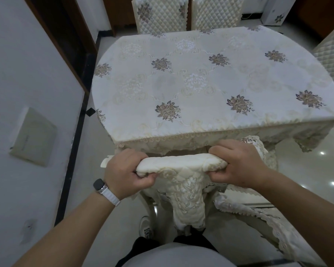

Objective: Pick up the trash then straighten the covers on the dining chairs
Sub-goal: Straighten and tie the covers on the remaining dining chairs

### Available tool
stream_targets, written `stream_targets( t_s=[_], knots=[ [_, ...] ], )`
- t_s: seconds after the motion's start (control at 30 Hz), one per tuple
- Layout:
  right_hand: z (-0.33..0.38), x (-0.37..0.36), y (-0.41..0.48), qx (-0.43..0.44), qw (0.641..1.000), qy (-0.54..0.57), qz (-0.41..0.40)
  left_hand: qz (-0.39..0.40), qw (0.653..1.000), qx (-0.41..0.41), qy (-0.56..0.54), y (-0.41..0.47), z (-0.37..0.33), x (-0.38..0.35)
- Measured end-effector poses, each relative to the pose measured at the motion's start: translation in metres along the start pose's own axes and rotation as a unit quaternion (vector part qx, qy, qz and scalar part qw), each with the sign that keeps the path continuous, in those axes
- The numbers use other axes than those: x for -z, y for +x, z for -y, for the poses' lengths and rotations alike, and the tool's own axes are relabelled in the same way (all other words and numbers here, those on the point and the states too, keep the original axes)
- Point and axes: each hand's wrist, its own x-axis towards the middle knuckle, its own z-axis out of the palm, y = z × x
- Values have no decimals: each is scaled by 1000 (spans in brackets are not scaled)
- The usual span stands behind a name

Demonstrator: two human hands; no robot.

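Cream quilted chair cover [174, 163], bunched into a thick roll along the top of the near dining chair, tucked right against the oval table in its white floral embroidered tablecloth [201, 83]. Both hands are on it! The left hand [123, 170] grasps one end of the roll and the right hand [239, 164] clamps the other, fingers curled over, thumbs under. That wide, two-ended hold looks chosen so the fabric can be drawn down evenly over the backrest. Across the table, two diamond-quilted chair backs [156, 14] sit smooth. No trash shows here, so this reads as the straightening stage.
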Motion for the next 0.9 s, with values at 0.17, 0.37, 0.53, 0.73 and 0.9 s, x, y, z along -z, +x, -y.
stream_targets(
  t_s=[0.17,0.37,0.53,0.73,0.9],
  knots=[
    [-8,0,2,-2,1000,4,6,-13,1000,-1,21,4,-1,-6],
    [-2,-4,6,-4,1000,0,-11,-16,999,-15,27,9,9,-4],
    [6,-10,6,2,1000,-8,-21,-8,999,-29,29,9,18,0],
    [7,-10,8,-1,1000,-8,-20,-11,999,-24,30,9,19,0],
    [-1,-7,9,9,1000,-12,-15,-19,999,-18,28,7,13,-7]
  ],
)
